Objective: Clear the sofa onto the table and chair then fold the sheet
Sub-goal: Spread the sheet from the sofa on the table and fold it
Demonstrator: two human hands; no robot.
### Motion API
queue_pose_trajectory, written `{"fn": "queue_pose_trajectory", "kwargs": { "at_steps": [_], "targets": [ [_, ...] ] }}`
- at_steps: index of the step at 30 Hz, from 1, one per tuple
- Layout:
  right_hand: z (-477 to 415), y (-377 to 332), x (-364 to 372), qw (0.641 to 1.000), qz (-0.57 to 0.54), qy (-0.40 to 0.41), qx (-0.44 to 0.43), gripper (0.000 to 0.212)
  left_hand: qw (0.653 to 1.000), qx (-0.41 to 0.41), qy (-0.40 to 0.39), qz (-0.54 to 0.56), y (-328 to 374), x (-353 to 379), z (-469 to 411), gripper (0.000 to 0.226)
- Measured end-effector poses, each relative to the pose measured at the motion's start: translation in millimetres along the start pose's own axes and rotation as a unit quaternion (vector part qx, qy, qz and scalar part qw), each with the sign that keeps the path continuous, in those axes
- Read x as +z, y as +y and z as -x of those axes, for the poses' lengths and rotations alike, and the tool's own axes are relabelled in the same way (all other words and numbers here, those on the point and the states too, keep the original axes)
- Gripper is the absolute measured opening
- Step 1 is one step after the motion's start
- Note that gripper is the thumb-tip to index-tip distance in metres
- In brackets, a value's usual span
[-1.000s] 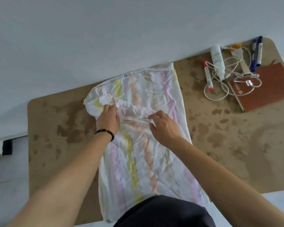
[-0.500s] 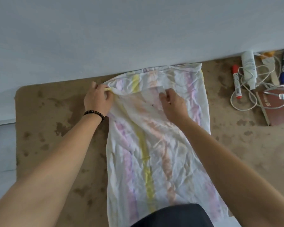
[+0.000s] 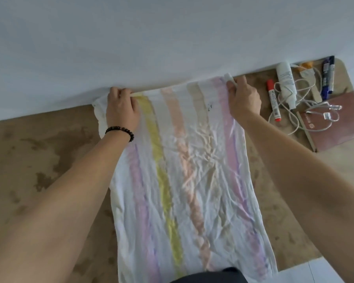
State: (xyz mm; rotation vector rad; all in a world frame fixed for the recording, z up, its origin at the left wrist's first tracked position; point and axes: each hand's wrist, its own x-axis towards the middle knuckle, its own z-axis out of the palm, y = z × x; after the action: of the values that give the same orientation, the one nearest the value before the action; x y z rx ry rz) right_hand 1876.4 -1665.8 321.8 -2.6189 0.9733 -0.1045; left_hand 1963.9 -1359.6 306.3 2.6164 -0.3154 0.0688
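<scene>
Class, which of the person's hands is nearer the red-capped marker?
Right. The right hand pinches the sheet's corner just left of the marker; the left hand grips the opposite corner, across the sheet.

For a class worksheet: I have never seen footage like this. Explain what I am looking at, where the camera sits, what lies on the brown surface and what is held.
No machine here: a person works with bare hands, and one camera worn on the head looks down, so both arms reach in from below. A striped sheet lies spread on the stained brown surface. The left hand, a bead bracelet at its wrist, grips the sheet's far edge; the right hand pinches its far right corner. Beside it on the right lie a red marker, a white bottle, a white cable, blue pens and a reddish notebook.
</scene>
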Motion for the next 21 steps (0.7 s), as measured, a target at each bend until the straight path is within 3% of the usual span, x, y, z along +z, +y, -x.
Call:
{"fn": "queue_pose_trajectory", "kwargs": {
  "at_steps": [5, 8, 10, 13, 18, 21],
  "targets": [
    [-22, 13, 30, 0.998, 0.048, -0.038, 0.009, 0.037, 0.997, 0.016, 0.060, 0.039, 3, 30, 12, 0.034],
    [-24, 16, 50, 0.997, 0.079, -0.008, 0.010, 0.043, 0.992, 0.049, 0.105, 0.040, -6, 45, 14, 0.032],
    [-23, 18, 61, 0.995, 0.097, 0.041, -0.001, 0.047, 0.992, 0.016, 0.122, -0.033, -13, 53, 8, 0.023],
    [-20, 19, 68, 0.992, 0.107, 0.061, -0.007, 0.049, 0.986, -0.052, 0.085, -0.131, -16, 56, 1, 0.032],
    [-7, 6, 46, 0.998, 0.026, -0.008, 0.061, 0.054, 0.994, -0.017, 0.029, -0.100, -10, 40, 19, 0.044],
    [55, -1, 35, 0.998, -0.009, 0.054, 0.014, 0.058, 0.990, 0.013, 0.110, -0.085, -12, 21, 66, 0.038]
  ]
}}
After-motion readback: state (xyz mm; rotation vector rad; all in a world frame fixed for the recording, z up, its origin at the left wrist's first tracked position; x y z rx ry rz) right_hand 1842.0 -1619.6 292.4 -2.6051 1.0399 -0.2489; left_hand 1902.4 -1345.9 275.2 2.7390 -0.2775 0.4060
